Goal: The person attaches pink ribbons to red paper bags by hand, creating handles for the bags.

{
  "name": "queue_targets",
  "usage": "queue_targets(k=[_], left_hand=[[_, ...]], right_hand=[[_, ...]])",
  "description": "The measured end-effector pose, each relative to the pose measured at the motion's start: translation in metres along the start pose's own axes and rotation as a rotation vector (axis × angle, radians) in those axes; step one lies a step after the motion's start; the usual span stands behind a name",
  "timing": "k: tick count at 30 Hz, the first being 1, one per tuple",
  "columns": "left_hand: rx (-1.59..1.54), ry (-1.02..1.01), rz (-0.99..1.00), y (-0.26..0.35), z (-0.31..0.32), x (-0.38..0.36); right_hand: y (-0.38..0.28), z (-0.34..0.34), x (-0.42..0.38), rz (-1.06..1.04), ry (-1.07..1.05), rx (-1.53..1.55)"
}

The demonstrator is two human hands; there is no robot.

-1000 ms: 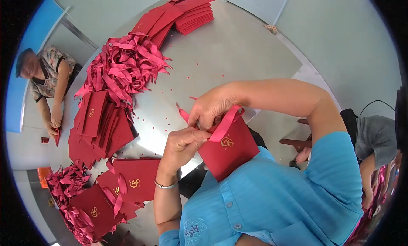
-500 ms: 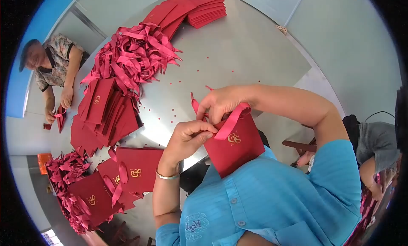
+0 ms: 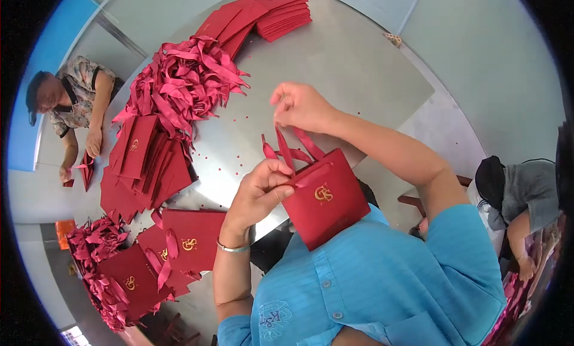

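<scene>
A small red paper gift bag [image 3: 329, 205] with a gold logo is held upright against my blue shirt. My left hand [image 3: 261, 187] pinches its upper left corner between thumb and fingers. Above the bag, my right hand [image 3: 304, 110] is closed on a red ribbon [image 3: 283, 144] drawn taut from the bag's top edge. Another ribbon length rises beside it, and a loose end hangs over the far side of the opening, near my left hand.
On the metal table [image 3: 353, 59] lie a heap of red ribbons [image 3: 185, 80], stacked flat bags [image 3: 284, 17], a bag pile [image 3: 143, 167] and ribboned bags [image 3: 194, 241]. A co-worker [image 3: 84, 101] handles a bag at the left; another person [image 3: 517, 196] sits at the right.
My right hand has moved up and away from the bag, pulling ribbon upward. The ribbon loop that lay over the bag's front is now drawn up above it. My left hand stays at the corner.
</scene>
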State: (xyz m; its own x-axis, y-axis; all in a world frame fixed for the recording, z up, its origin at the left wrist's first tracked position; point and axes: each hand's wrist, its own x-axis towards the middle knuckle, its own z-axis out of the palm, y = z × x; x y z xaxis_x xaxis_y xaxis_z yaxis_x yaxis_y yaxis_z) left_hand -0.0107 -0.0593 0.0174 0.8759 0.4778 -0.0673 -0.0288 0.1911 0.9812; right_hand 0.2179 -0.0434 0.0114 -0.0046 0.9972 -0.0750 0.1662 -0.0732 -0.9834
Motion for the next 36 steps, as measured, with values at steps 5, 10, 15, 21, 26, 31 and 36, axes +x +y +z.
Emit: queue_targets(k=[5, 10, 15, 21, 26, 31, 36], left_hand=[[-0.034, 0.006, -0.032, 0.006, -0.001, -0.001], [0.046, 0.034, -0.065, 0.002, -0.009, 0.0], [0.211, 0.112, -0.12, 0.01, -0.011, -0.003], [0.214, 0.591, -0.019, 0.009, -0.014, 0.003], [0.138, 0.851, 0.297, 0.027, -0.008, 0.002], [0.941, 0.877, 0.871, 0.068, 0.002, -0.016], [1.156, 0.813, 0.315, 0.072, 0.011, -0.013]], right_hand=[[-0.006, 0.005, -0.011, -0.084, 0.077, -0.001], [-0.007, -0.008, -0.048, -0.388, 0.39, -0.283], [-0.006, -0.022, -0.106, 0.091, 0.224, -0.247], [-0.002, 0.005, -0.136, -0.036, 0.297, -0.387], [-0.003, 0.006, -0.137, -0.019, 0.309, -0.384], [-0.014, 0.005, -0.149, 0.083, 0.247, -0.508], [-0.014, 0.011, -0.167, 0.149, 0.188, -0.759]])
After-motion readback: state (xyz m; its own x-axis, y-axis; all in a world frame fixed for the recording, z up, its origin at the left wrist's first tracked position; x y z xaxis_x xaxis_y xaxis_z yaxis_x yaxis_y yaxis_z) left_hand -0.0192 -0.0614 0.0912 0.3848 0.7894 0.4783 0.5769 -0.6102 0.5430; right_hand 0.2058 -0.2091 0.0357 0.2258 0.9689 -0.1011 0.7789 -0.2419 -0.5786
